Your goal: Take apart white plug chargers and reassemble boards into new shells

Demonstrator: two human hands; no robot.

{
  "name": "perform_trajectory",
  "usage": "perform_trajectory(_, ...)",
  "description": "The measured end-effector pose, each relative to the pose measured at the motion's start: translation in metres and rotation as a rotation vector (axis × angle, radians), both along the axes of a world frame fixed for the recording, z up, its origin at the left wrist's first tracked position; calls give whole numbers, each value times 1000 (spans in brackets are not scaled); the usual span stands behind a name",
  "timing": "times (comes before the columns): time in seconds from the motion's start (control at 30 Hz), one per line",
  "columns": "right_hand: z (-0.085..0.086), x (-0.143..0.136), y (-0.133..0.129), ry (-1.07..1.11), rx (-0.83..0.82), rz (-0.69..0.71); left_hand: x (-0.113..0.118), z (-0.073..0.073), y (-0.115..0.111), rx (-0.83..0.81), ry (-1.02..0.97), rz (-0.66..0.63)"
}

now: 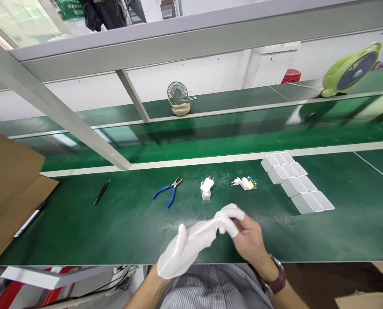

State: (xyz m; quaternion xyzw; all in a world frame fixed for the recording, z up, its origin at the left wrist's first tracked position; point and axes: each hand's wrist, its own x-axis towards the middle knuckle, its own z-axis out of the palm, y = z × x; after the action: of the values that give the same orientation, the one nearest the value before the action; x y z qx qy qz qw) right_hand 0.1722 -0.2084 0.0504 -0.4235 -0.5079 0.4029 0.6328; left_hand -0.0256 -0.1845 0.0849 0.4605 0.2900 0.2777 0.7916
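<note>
My left hand [185, 249] wears a white glove and is held palm-up over the front of the bench, its thumb raised and fingers stretched to the right. My right hand [247, 236] has white coverings on its fingers, with a bare palm and back. Its fingers pinch the white glove [207, 229] at the left hand's fingertips. Just beyond the hands lie a small white charger piece in an open housing [206, 189] and a white plug with an exposed circuit board [245, 183]. Blue-handled pliers [171, 191] lie open to their left.
Several white open boxes [310, 201] stand in a slanting row at right. A black pen [101, 192] lies at left, near a cardboard box [14, 193]. A metal frame post [82, 116] rises there. A small fan [178, 98] and a green fan [350, 71] stand behind.
</note>
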Motion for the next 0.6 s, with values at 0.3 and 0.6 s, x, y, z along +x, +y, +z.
perform_trajectory(0.3,5,-13,-6,-268,8,119,13,-18,-1,276,489,302)
perform_trajectory(0.6,-14,-8,-11,-262,-61,215,-15,-10,8,486,571,-12)
